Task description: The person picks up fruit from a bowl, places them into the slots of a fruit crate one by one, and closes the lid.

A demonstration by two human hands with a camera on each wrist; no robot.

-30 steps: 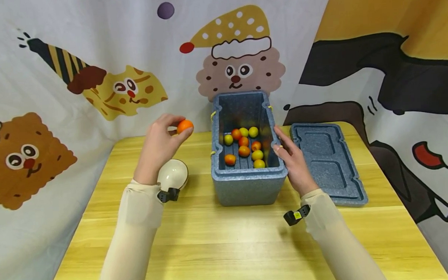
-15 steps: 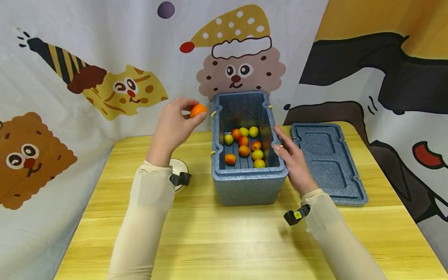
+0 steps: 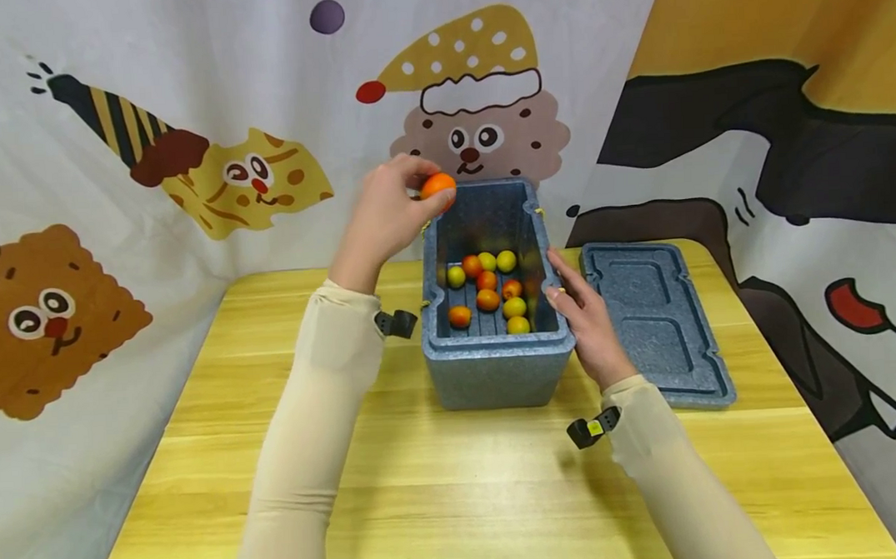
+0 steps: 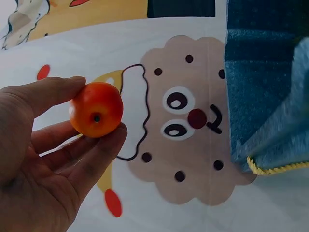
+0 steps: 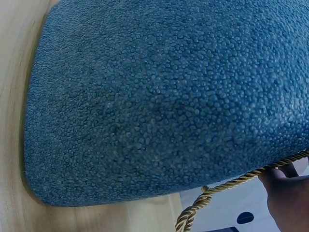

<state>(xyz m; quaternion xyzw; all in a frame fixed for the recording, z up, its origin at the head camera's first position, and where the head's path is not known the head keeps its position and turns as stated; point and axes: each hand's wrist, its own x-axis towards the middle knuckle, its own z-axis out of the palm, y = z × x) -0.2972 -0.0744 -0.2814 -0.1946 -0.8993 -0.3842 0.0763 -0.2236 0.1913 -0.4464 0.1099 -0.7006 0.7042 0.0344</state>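
My left hand (image 3: 393,219) pinches a round orange-red fruit (image 4: 96,110) between thumb and fingertips. In the left wrist view a small dark green spot shows on the fruit's skin. Hand and fruit are at the far left corner of a blue-grey foam box (image 3: 499,344), just above its rim. The box stands uncovered, with several orange-red fruits (image 3: 488,300) and yellow-green fruits (image 3: 514,308) on its floor. My right hand (image 3: 593,327) grips the box's right side, thumb over the rim. In the right wrist view that hand (image 5: 289,195) is partly cut off, beside a twisted gold rope (image 5: 241,180).
The box's lid (image 3: 656,329), with two recessed panels, lies on the wooden table (image 3: 427,489) at the right. A cloth (image 3: 183,66) printed with cartoon food hangs behind the table. The left sleeve (image 3: 304,419) crosses the table's left half.
My left hand has carried the fruit up and to the right, from beside the box to its far left corner. The white bowl is now hidden behind the left arm. My right hand stays put.
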